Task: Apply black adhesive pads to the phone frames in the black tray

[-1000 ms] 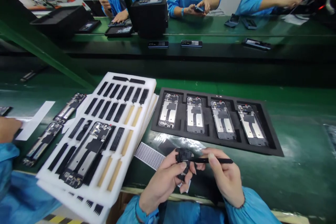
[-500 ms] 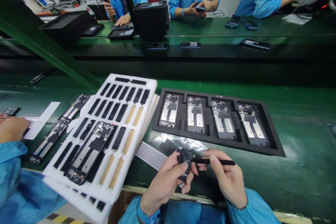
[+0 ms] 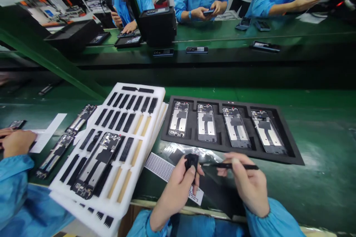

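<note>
My left hand is closed around a small black plastic part, thumb pressed on its near side. In my right hand I grip black tweezers, their narrow end pointing left towards the part. The tip looks close to its edge; I cannot tell whether they touch. Under my hands lies a white sheet with black dots, partly covered by my left hand. Beyond it a dark foam tray holds several opened phones, one of them a phone with its metal plate showing.
At left, stacked white foam trays hold rows of black strips, with an opened phone lying on top. A co-worker's hand is further left, near more opened phones. Across the green bench, several people in blue handle phones beside a black box.
My right hand has drawn the tweezers slightly right, away from the part. My left hand has turned the part, which now shows a plainer black face. The view has shifted slightly.
</note>
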Available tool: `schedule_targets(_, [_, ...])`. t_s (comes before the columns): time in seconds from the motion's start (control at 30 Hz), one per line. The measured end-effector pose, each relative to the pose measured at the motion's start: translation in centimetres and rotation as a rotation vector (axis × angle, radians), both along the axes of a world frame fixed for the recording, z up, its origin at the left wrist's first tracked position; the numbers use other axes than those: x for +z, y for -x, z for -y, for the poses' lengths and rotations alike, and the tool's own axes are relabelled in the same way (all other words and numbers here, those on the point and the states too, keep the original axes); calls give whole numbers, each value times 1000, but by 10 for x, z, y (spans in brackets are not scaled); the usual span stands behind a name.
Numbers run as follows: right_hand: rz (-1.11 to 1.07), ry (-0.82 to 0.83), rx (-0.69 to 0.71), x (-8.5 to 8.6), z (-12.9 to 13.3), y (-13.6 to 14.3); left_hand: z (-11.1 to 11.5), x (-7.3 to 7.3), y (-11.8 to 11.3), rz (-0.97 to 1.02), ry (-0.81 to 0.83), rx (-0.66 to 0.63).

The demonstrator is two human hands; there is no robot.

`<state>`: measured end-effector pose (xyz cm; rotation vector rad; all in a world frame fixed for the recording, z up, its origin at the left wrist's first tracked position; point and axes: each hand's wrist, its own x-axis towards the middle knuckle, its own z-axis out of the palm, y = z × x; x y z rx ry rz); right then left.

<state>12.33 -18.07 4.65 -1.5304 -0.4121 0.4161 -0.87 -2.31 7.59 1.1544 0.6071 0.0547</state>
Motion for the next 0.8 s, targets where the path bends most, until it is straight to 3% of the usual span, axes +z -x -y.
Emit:
schedule_targets(0.1, [-61, -106, -74, 1, 1, -26, -14, 1, 0, -57, -131, 19])
schedule_targets(0.23, [-98, -135, -69, 7, -2, -44, -23, -1, 1, 12, 23, 40])
schedule_targets(0.37, [-130, -163, 20, 12, -11, -31, -20, 3, -1, 64, 204, 71])
schedule_targets(0.53, [-189, -137, 125, 14, -20, -9, -13, 14, -7, 96, 303, 16])
schedule_targets(0.8, [-216, -155, 177, 20, -23, -2, -11, 11, -4, 139, 275, -95])
